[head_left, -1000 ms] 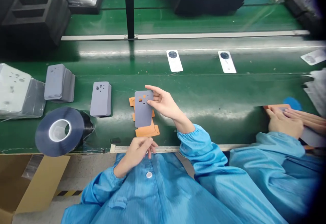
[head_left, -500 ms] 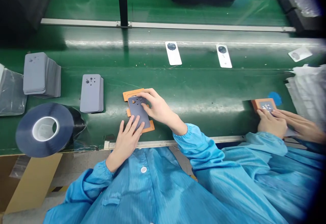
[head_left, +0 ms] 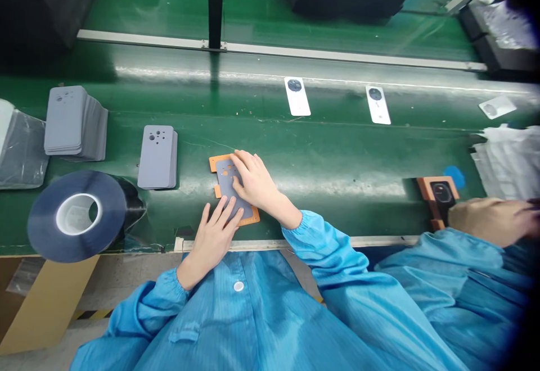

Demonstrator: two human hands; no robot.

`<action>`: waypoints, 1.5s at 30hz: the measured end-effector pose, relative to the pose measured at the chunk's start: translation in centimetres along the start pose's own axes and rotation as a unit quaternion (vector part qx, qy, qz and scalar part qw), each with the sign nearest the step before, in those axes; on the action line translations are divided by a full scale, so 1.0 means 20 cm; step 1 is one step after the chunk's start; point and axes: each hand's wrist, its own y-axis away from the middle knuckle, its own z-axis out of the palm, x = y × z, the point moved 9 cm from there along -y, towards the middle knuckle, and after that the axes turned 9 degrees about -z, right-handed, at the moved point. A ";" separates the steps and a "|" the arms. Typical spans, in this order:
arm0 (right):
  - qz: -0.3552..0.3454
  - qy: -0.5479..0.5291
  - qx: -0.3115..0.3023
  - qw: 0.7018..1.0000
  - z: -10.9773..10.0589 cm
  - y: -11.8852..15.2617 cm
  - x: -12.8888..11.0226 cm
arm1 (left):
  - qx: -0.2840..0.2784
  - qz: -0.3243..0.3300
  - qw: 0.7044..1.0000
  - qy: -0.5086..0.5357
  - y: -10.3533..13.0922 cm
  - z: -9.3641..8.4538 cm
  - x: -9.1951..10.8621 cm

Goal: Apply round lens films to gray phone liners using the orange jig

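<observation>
A grey phone back panel [head_left: 226, 184] with camera holes lies in an orange fixture [head_left: 248, 217] near the bench's front edge. My left hand [head_left: 216, 230] rests on the panel's lower end, fingers spread. Over the upper right part lies my right hand [head_left: 256, 181], its fingers stretched across the panel and the fixture's top edge; the hand hides some of the holes. To the left stand a short stack of grey panels [head_left: 156, 157] and a taller, leaning stack [head_left: 65, 118].
A large tape roll [head_left: 107, 219] lies at the front left, beside a clear plastic bag [head_left: 25, 152]. White phone panels [head_left: 298, 101] lie farther back on the green bench. On the right, a co-worker's hands [head_left: 489, 219] are near another orange fixture [head_left: 426, 188].
My right hand has flattened down onto the panel, which now sits within the fixture. At right, the co-worker's hands have moved off their fixture, where a dark camera ring shows. The view shifted slightly.
</observation>
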 end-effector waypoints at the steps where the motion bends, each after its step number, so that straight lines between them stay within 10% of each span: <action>1: -0.003 0.005 -0.005 1.000 0.00 0.02 -0.02 | -0.003 -0.001 1.000 0.000 0.00 0.00 0.00; 17: 0.013 0.024 -0.039 0.999 0.08 0.04 -0.17 | -0.012 -0.016 0.999 0.038 -0.01 0.00 -0.01; 27: 0.102 -0.011 0.105 0.989 -0.01 0.24 -0.02 | 0.011 -0.052 0.993 0.109 -0.02 -0.06 -0.01; 33: 0.169 -0.036 0.092 0.981 0.03 0.36 0.04 | 0.107 -0.119 0.940 0.302 -0.04 -0.17 -0.11; 45: 0.179 -0.150 0.125 0.964 -0.01 0.30 0.04 | 0.129 -0.252 0.840 0.463 -0.05 -0.20 -0.33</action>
